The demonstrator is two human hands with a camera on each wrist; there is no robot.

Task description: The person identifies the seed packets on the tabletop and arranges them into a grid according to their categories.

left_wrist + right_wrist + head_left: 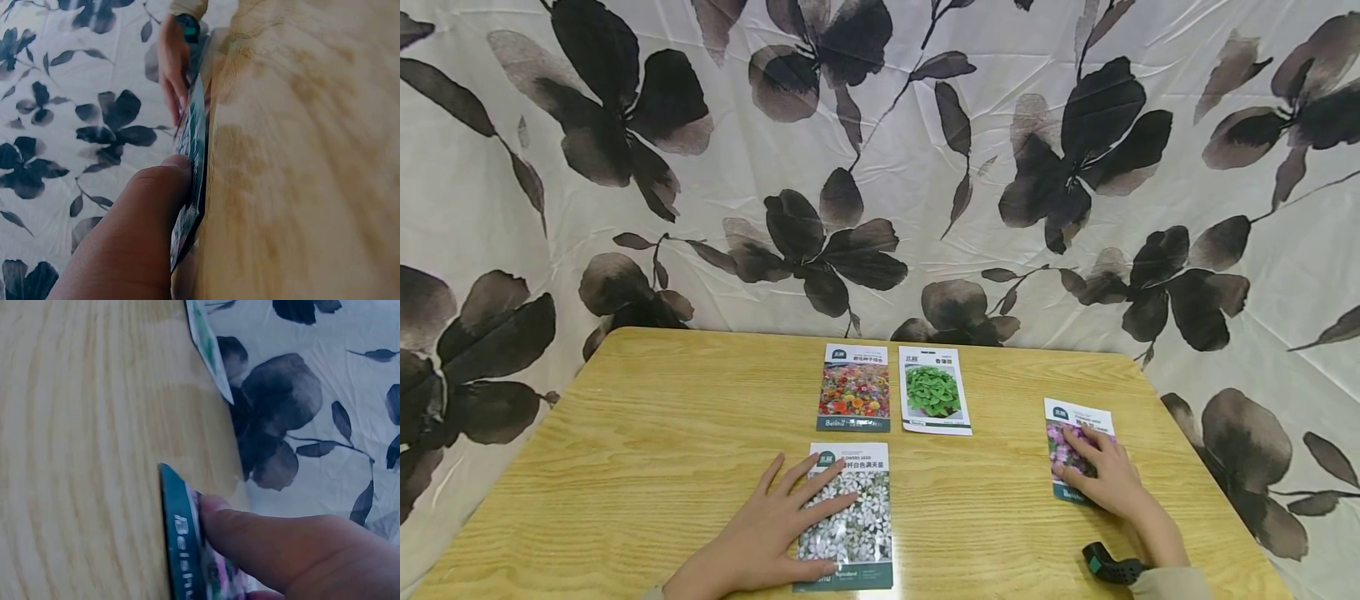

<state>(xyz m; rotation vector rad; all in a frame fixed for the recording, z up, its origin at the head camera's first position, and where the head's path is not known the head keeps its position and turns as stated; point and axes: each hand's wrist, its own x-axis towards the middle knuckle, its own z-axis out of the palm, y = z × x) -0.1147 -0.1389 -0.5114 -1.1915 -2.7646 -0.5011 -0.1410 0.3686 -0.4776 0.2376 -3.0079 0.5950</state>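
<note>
My left hand (767, 529) rests with spread fingers on a seed packet with white flowers (861, 508) at the front of the table. In the left wrist view its thumb (150, 194) lies on the packet's face near the edge. Off to the right, my right hand (1112, 475) lies over a seed packet with pink-purple flowers (1060, 450), its fingers extended across the printed face. The right wrist view shows that thumb (250, 531) against the packet just above its green "Beishu" band (181, 550). The hand covers the packet's right part.
Behind the left hand's packet lie a packet with mixed bright flowers (853, 392) and, beside it, a white packet with a green leafy plant (932, 392). They sit near the back edge of the wooden table (662, 417). A floral cloth (955, 200) hangs behind.
</note>
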